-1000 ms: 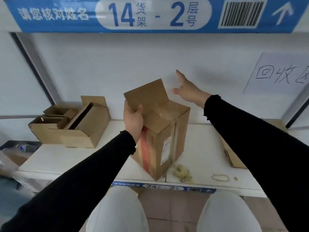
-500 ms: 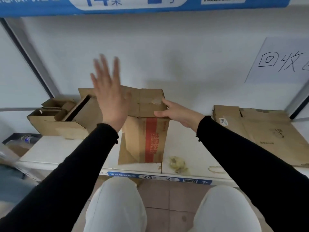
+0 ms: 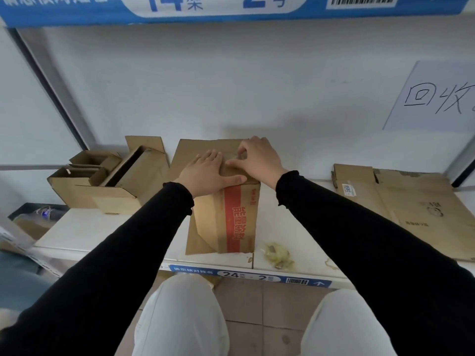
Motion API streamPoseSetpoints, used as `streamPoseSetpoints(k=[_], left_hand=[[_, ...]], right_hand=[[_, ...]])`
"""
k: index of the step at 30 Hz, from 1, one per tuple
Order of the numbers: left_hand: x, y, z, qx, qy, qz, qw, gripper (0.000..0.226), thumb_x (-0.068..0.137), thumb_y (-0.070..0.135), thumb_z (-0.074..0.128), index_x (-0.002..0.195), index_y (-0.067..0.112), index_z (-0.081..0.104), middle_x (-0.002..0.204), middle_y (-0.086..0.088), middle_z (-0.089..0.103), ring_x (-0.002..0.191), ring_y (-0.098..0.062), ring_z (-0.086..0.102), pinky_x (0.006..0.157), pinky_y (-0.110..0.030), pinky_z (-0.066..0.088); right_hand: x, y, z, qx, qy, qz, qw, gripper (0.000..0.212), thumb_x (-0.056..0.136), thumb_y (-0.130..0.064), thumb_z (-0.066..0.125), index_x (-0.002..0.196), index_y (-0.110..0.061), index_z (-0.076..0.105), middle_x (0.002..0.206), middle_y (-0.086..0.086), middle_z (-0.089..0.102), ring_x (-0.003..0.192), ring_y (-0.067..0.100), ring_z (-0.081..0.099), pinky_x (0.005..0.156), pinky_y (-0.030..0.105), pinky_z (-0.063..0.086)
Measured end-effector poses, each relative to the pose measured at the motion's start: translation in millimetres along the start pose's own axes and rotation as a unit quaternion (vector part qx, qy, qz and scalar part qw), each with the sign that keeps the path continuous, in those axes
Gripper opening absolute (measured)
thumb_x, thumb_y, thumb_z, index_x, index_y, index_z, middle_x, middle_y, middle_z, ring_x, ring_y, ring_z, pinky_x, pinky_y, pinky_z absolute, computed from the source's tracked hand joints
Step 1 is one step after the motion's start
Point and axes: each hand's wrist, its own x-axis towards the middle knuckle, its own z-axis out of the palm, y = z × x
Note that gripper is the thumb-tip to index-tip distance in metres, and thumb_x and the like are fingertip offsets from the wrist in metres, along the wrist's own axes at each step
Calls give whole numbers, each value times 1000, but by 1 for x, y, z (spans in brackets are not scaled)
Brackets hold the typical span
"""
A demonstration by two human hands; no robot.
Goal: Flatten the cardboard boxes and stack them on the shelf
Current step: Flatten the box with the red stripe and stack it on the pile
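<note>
The straight, spread fingers of the left hand [image 3: 205, 173] are laid flat on the upper flaps of the brown cardboard box with a red printed band [image 3: 226, 217], pressing down and grasping nothing. The right hand [image 3: 259, 160] rests just beside it on the same flaps; its fingers are bent at the knuckles, the tips set on the cardboard, but whether an edge is pinched cannot be told.

The box lies collapsed at the middle of the white shelf [image 3: 102, 232], though its front face is seen to bulge slightly — the flattening is judged nearly done, not finished. To the right, a stack of already flattened brown cardboard sheets [image 3: 411, 209] lies on the shelf, well apart from the box. To the left, open, unflattened brown cardboard cartons [image 3: 108, 183] are left standing — these are judged to be the remaining work, along with the moving of the pressed box onto the stack.
</note>
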Motion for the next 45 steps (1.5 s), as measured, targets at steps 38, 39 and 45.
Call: streamPoseSetpoints(k=[38, 39, 45], left_hand=[[-18, -74, 79, -543, 80, -85, 831, 80, 81, 42, 82, 148, 26, 41, 139, 0, 54, 124, -17, 58, 103, -42, 52], [-15, -73, 80, -546, 73, -81, 831, 86, 80, 44, 81, 151, 28, 36, 142, 0, 51, 125, -17, 57, 104, -42, 51], [4, -69, 94, -508, 58, -92, 854, 82, 87, 37, 76, 154, 35, 28, 147, 3, 44, 129, -17, 52, 110, -40, 46]], right_hand=[[6, -68, 73, 626, -81, 329, 702, 30, 112, -25, 33, 133, -6, 43, 98, 20, 72, 71, 22, 67, 69, 35, 60], [8, -62, 72, 621, -48, 337, 706, 28, 112, -26, 33, 129, -8, 45, 95, 16, 71, 71, 21, 67, 69, 36, 61], [13, 14, 47, 557, 162, 364, 729, 34, 110, -22, 33, 130, -3, 52, 82, 1, 56, 61, 11, 52, 50, 21, 47]])
